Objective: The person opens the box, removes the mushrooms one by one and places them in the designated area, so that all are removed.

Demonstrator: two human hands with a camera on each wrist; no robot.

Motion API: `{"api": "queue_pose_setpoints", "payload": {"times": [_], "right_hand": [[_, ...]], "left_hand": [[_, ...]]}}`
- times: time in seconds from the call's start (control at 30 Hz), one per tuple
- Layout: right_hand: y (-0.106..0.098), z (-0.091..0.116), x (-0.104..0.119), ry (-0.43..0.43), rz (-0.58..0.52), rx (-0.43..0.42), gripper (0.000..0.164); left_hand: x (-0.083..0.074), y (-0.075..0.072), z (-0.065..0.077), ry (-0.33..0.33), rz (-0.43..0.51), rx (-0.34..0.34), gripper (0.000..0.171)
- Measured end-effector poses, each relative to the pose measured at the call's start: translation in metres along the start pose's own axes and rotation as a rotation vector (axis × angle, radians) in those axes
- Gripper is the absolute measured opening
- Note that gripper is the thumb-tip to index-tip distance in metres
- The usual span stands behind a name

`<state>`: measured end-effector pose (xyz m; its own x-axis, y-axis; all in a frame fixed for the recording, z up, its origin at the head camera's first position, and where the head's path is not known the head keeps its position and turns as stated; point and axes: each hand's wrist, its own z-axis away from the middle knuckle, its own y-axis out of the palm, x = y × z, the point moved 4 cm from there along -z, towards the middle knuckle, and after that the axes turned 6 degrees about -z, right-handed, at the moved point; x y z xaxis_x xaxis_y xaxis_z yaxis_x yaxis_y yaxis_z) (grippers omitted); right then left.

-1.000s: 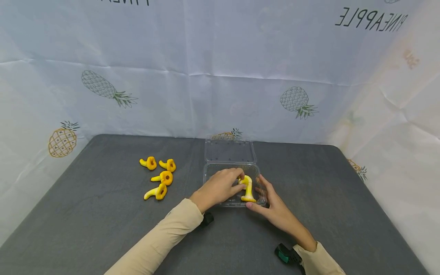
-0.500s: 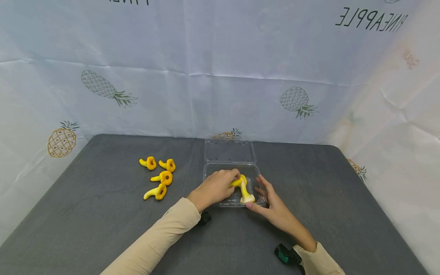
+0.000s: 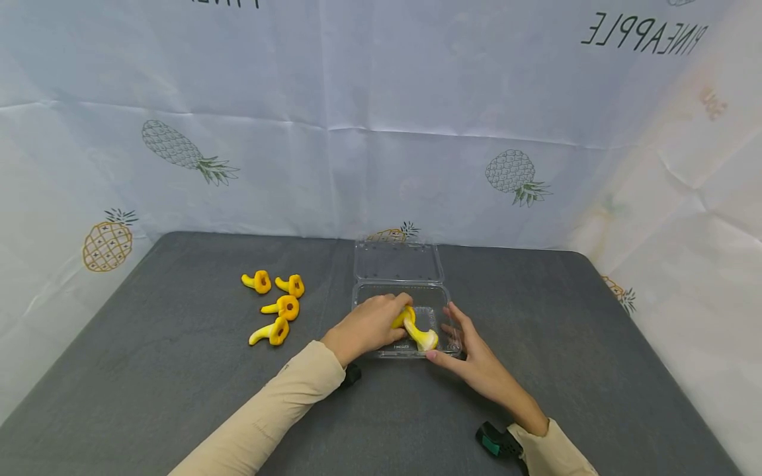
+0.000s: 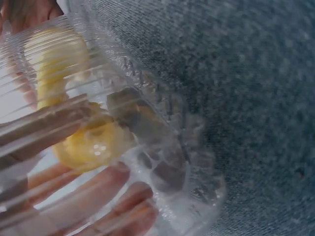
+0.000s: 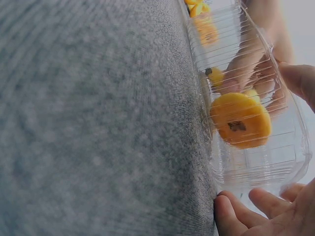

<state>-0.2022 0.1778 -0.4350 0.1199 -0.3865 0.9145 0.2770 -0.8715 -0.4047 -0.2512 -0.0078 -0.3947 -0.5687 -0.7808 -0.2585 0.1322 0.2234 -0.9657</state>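
Head view, from the left: four yellow mushrooms [image 3: 274, 309] lie on the bench [image 3: 196, 383], just as they did a second ago. Next, the left hand [image 3: 372, 327] reaches into a clear container [image 3: 389, 354], its fingers curled in a pinch on a yellow mushroom [image 3: 413, 327]; they hide part of it, so I cannot tell whether a second piece is there. Its gripped end has shifted left, and its length now slants towards the near right corner. That suggests its place inside is being adjusted. Beyond, the lid [image 3: 395, 263] lies folded back. Rightmost, the right hand [image 3: 479, 363] has stayed at the container's right side, thumb and fingers spread wide, touching the wall, apparently to steady it.
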Motion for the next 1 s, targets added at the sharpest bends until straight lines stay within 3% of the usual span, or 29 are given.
{"api": "queue_pose_setpoints", "payload": {"times": [0.27, 0.57, 0.8, 1.0], "right_hand": [[-0.0001, -0.0006, -0.0005, 0.015, -0.003, -0.004, 0.097], [-0.0004, -0.0006, -0.0004, 0.005, 0.000, -0.005, 0.097], [-0.0003, -0.0010, -0.0003, 0.007, 0.006, -0.004, 0.098], [-0.0007, -0.0007, -0.0006, 0.016, 0.002, 0.000, 0.097]], "left_hand": [[0.0013, 0.0003, 0.0001, 0.001, 0.008, -0.011, 0.030], [0.0007, 0.0009, 0.0008, -0.025, 0.007, 0.065, 0.049], [0.0001, 0.0000, 0.0014, -0.027, 0.018, 0.055, 0.045], [0.0016, -0.0026, 0.0043, -0.029, 0.105, 0.050, 0.049]]}}
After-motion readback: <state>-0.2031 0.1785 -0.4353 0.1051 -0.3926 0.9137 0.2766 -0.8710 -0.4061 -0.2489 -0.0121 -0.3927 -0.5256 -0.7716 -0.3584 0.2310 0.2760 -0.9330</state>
